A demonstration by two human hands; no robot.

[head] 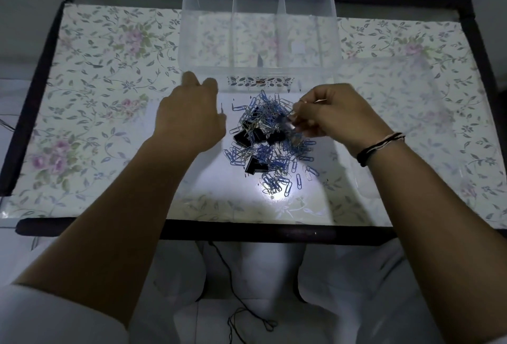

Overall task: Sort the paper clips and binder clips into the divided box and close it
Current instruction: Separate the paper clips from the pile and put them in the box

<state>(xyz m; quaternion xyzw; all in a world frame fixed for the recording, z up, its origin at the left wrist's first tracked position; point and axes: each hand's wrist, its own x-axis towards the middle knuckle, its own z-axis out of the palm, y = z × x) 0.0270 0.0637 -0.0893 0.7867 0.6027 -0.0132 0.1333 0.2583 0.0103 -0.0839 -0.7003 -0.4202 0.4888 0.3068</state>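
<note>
pile (pixel 270 140) mid-table, just before box (pixel 258 33) | right hand (pixel 337 115) over pile's right edge, fingers pinching clips | left hand (pixel 192 118) left of pile, loosely open, empty | box beyond both, compartments apparently empty

Both forearms reach forward, bare below white sleeves pushed up near the elbows. The left hand (pixel 189 118) is stretched out palm down, its fingers (pixel 192 80) loosely extended ahead. The right hand (pixel 334 115) is curled inward, its fingers (pixel 301 124) pinched together; whether they hold anything is unclear. Dark and pale bracelets (pixel 378 147) circle the right wrist.
</note>
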